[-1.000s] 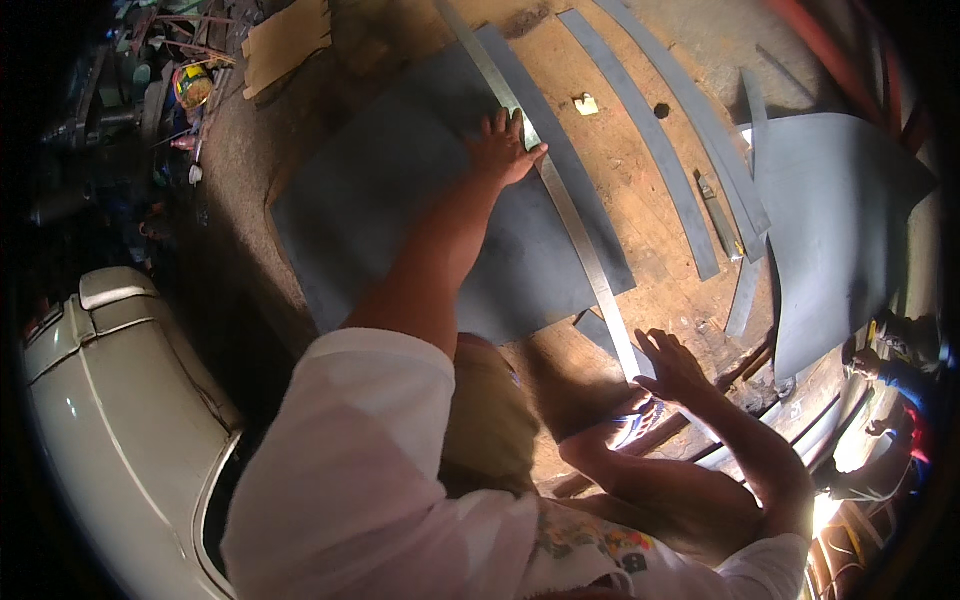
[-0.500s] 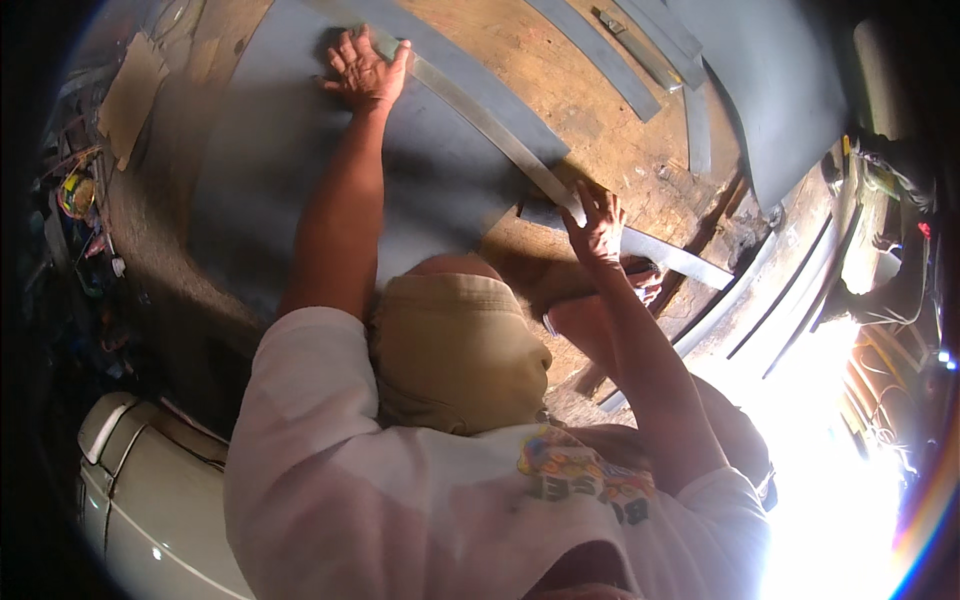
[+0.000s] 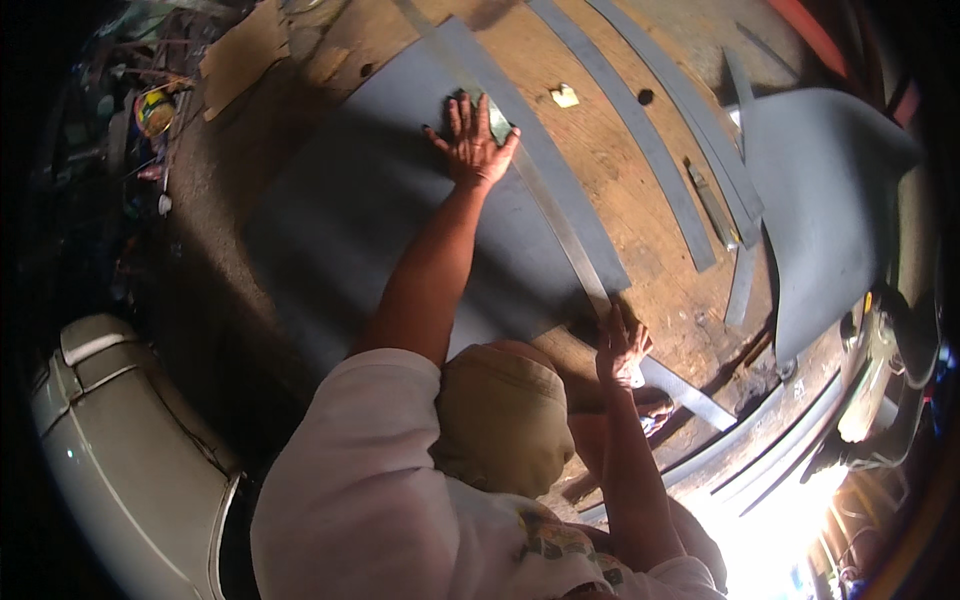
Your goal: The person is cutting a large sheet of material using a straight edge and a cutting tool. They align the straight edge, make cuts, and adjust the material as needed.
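My left hand (image 3: 475, 148) lies flat on a large grey sheet (image 3: 370, 200), fingers spread. Its thumb side rests on a long, narrow metal straightedge (image 3: 550, 205) that runs diagonally over the sheet. At the near end of that straightedge is my right hand (image 3: 622, 350), its fingers stretched out and touching the end, just beyond the sheet's corner. Beside the right wrist, a short flat metal strip (image 3: 690, 395) extends to the right over the wooden board (image 3: 660, 240). Whether the right thumb presses anything is hard to see.
Long grey strips (image 3: 640, 130) and a narrow tool (image 3: 710, 205) lie on the board to the right. Beyond them a curved grey sheet (image 3: 825, 200) bulges up. A pale yellow scrap (image 3: 565, 96) sits near the straightedge. Cardboard (image 3: 245, 55) is at far left, a cream vehicle panel (image 3: 140, 450) near left.
The view has shifted, so the sheet, straightedge and both hands appear lower and farther right. Both hands keep their places on the straightedge.
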{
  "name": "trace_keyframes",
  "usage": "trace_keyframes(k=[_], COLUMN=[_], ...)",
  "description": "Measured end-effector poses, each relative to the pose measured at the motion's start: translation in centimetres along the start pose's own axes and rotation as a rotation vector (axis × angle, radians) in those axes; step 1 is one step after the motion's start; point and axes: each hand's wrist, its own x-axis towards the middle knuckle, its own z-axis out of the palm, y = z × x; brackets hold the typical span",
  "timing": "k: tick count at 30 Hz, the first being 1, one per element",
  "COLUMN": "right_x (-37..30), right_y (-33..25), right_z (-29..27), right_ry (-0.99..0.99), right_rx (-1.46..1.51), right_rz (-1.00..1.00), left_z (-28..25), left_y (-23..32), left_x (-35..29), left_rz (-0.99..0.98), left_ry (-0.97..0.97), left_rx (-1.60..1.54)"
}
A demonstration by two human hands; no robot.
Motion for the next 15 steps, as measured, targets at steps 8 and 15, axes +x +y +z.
trace_keyframes(k=[8, 15], right_x=[0.47, 0.18], right_y=[0.30, 0.42], right_z=[-0.12, 0.44], right_ry=[-0.009, -0.016], right_rx=[-0.037, -0.047], right_rz=[-0.046, -0.015], left_z=[0.18, 0.91], left_y=[-0.03, -0.57], left_x=[-0.11, 0.10], left_rz=[-0.022, -0.003], left_ry=[-0.016, 0.028], left_rx=[0.000, 0.004])
